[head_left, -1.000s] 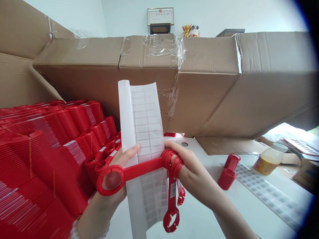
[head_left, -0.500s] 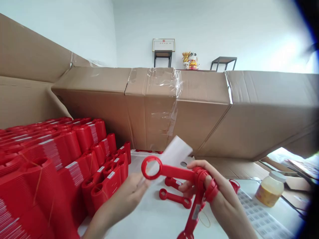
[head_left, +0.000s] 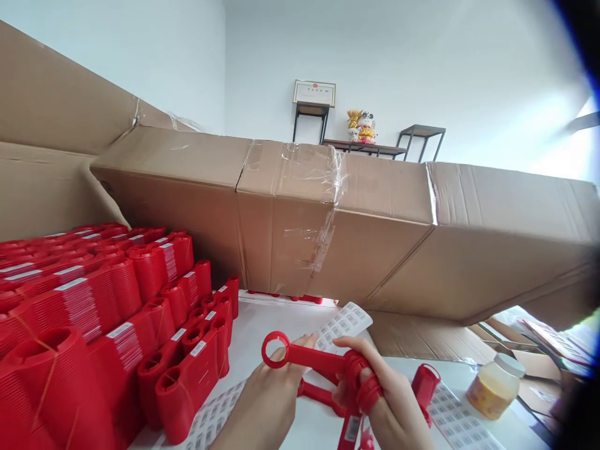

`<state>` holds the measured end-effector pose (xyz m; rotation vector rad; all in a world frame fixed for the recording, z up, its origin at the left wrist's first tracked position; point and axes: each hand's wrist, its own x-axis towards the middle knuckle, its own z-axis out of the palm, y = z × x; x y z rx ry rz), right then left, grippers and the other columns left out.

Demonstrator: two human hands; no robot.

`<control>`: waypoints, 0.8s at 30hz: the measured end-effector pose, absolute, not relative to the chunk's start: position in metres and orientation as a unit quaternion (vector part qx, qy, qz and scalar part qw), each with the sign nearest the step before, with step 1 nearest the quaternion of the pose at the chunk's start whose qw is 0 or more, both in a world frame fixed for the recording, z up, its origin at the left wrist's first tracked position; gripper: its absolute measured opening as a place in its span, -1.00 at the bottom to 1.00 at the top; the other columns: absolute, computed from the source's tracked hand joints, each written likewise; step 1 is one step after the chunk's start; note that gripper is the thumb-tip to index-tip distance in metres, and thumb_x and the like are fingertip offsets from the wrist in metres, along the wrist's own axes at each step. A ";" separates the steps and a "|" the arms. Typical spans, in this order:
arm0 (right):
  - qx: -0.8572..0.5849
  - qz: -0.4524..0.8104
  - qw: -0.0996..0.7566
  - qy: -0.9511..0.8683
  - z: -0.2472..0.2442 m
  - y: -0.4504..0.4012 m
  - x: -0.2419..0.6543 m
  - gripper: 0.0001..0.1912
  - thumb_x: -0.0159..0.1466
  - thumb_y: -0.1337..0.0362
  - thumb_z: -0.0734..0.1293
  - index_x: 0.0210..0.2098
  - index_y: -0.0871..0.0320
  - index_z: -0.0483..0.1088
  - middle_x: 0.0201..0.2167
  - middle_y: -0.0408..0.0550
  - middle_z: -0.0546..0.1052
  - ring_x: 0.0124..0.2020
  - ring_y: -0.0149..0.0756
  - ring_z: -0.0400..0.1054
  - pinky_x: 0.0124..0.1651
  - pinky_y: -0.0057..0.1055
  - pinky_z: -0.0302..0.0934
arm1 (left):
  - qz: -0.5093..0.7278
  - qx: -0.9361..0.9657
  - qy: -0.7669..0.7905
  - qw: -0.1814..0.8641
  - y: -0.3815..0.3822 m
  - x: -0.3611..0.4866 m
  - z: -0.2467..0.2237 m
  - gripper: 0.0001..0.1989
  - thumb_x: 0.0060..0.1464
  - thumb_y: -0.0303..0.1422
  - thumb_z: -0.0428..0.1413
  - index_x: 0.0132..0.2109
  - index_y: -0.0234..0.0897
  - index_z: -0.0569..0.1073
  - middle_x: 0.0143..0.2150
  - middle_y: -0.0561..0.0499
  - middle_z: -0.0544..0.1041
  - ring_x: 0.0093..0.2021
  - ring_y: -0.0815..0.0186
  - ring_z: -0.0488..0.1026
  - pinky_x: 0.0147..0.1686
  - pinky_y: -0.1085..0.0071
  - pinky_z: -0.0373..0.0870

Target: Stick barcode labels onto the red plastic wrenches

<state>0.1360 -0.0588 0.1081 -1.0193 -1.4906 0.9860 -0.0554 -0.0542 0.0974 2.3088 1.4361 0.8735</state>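
Note:
My right hand [head_left: 384, 387] is closed around several red plastic ring wrenches [head_left: 316, 357]. One points left with its open ring free, and another hangs downward with a white label on its shaft. Red rings bunch around the fingers and thumb. My left hand [head_left: 269, 394] is behind the left-pointing ring, closed on a sheet of printed labels [head_left: 349, 322] whose far end curls up. Its fingertips are partly hidden. Below the hands, another red wrench [head_left: 321, 395] lies on the white table, partly covered.
Banded stacks of red wrenches [head_left: 201, 369] fill the left side. A cardboard wall [head_left: 285, 237] stands across the back. To the right are a red piece [head_left: 425, 384], a second label sheet [head_left: 459, 415] and a lidded jar of yellow contents [head_left: 494, 387].
My left hand has moved right and forward, close to my right hand. The sheet has turned from its blank back to its printed side. The right hand keeps hold of the wrenches.

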 end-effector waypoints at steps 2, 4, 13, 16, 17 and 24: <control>-0.433 0.408 0.505 -0.625 0.107 -0.057 0.135 -0.52 0.43 -0.13 0.18 -0.01 0.09 0.48 -0.43 -0.07 0.55 -0.43 -0.26 0.50 -0.30 -0.40 0.47 | 0.240 0.813 0.518 0.117 -0.053 -0.058 0.098 -0.19 0.05 -0.70 -0.14 0.39 -0.04 0.34 0.26 -0.17 0.54 0.22 -0.08 0.51 0.13 0.02 0.52; -0.447 0.399 0.499 -0.626 0.105 -0.054 0.133 -0.57 0.45 -0.06 0.16 0.00 0.09 0.47 -0.41 -0.08 0.55 -0.40 -0.26 0.50 -0.28 -0.41 0.47 | 0.186 0.816 0.538 0.101 -0.053 -0.056 0.096 -0.20 0.03 -0.73 -0.19 0.35 -0.12 0.39 0.18 -0.20 0.59 0.14 -0.06 0.58 0.06 0.02 0.55; -0.483 0.299 0.496 -0.656 0.101 -0.036 0.158 -0.58 0.49 0.00 0.08 -0.05 0.11 0.46 -0.26 0.00 0.62 -0.31 -0.21 0.54 -0.28 -0.40 0.45 | 0.109 0.839 0.519 0.123 -0.043 -0.040 0.083 -0.33 0.18 -0.57 -0.10 0.44 -0.46 0.23 0.42 -0.26 0.33 0.40 0.01 0.31 0.32 0.07 0.35; -0.514 0.281 0.530 -0.614 0.102 -0.038 0.168 -0.58 0.48 -0.03 0.11 -0.04 0.08 0.46 -0.26 -0.01 0.62 -0.33 -0.20 0.56 -0.36 -0.43 0.44 | 0.089 0.831 0.526 0.158 -0.043 -0.039 0.086 -0.26 0.14 -0.61 -0.13 0.48 -0.44 0.14 0.47 -0.19 0.25 0.43 0.06 0.26 0.37 0.10 0.28; -0.518 0.284 0.533 -0.607 0.102 -0.039 0.172 -0.58 0.48 -0.05 0.11 -0.03 0.08 0.45 -0.25 -0.01 0.62 -0.33 -0.20 0.57 -0.37 -0.43 0.45 | 0.078 0.825 0.534 0.166 -0.043 -0.038 0.087 -0.23 0.11 -0.64 -0.14 0.48 -0.43 0.13 0.48 -0.17 0.23 0.44 0.06 0.25 0.38 0.10 0.26; -0.512 0.325 0.481 -0.633 0.095 -0.034 0.200 -0.54 0.48 -0.10 0.10 0.08 0.05 0.39 -0.19 0.07 0.66 -0.35 -0.14 0.61 -0.52 -0.43 0.44 | 0.075 0.802 0.557 0.203 -0.046 -0.037 0.087 -0.17 0.02 -0.65 -0.11 0.48 -0.38 0.15 0.42 -0.15 0.34 0.39 0.02 0.32 0.29 0.13 0.38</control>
